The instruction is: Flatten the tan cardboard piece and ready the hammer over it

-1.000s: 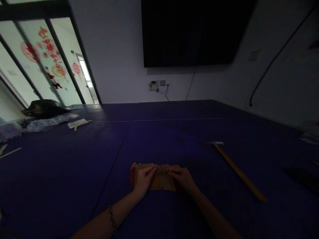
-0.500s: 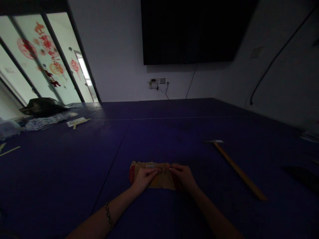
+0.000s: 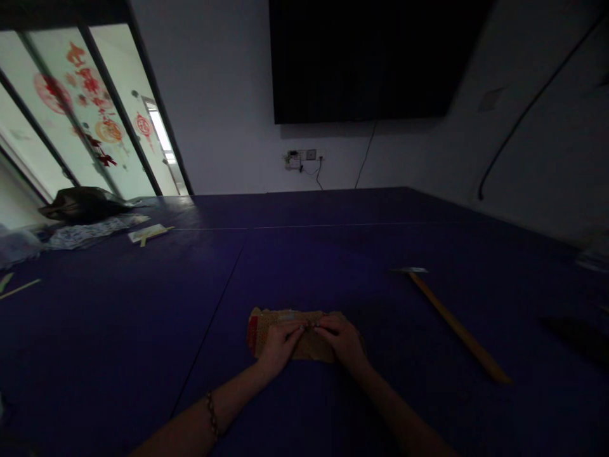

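Observation:
A flat, oblong brown piece (image 3: 257, 333) with an uneven edge and a red patch at its left end lies on the purple surface in front of me; its exact kind is unclear in the dim light. My left hand (image 3: 280, 343) rests over its left middle, thumb and fingers drawn together in a pinch. From the other side, my right hand (image 3: 345, 343) covers its right part, fingers also pinched. The fingertips of both hands almost meet near the piece's upper middle. Whatever fine part they grip there is too small to make out.
To the right lies a hammer (image 3: 457, 327) with a long wooden handle. A dark object (image 3: 575, 336) sits farther right. At the far left are a black bag (image 3: 83, 204), patterned sheets (image 3: 90, 231) and a white packet with yellow strips (image 3: 148, 233). A wall stands behind.
My right hand has shifted slightly left and inward, bringing its fingertips closer to those of the left. The left hand and the brown piece have hardly moved.

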Demonstrator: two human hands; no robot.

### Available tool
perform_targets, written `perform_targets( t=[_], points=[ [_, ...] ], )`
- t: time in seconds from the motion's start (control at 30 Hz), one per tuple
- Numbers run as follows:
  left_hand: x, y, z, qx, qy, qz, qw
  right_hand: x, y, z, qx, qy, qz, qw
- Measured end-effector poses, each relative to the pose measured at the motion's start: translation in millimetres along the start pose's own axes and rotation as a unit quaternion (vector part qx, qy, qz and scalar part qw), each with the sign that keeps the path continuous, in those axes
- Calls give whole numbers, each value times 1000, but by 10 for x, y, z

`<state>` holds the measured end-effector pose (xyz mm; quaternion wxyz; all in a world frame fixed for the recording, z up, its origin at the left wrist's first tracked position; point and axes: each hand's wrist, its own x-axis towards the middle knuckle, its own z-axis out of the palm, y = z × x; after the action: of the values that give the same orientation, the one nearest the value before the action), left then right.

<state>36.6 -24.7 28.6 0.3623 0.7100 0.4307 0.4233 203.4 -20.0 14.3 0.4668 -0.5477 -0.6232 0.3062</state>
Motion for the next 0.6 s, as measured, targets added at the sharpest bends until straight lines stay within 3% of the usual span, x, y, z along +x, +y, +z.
perform_targets(
  t=[0.27, 0.6],
  points=[
    [74, 49, -3, -47, 49, -84, 994, -7, 67, 69, -1, 9, -6, 1000],
    [57, 10, 54, -20, 4, -43, 999, 14, 61, -58, 120, 38, 76, 989]
  ],
)
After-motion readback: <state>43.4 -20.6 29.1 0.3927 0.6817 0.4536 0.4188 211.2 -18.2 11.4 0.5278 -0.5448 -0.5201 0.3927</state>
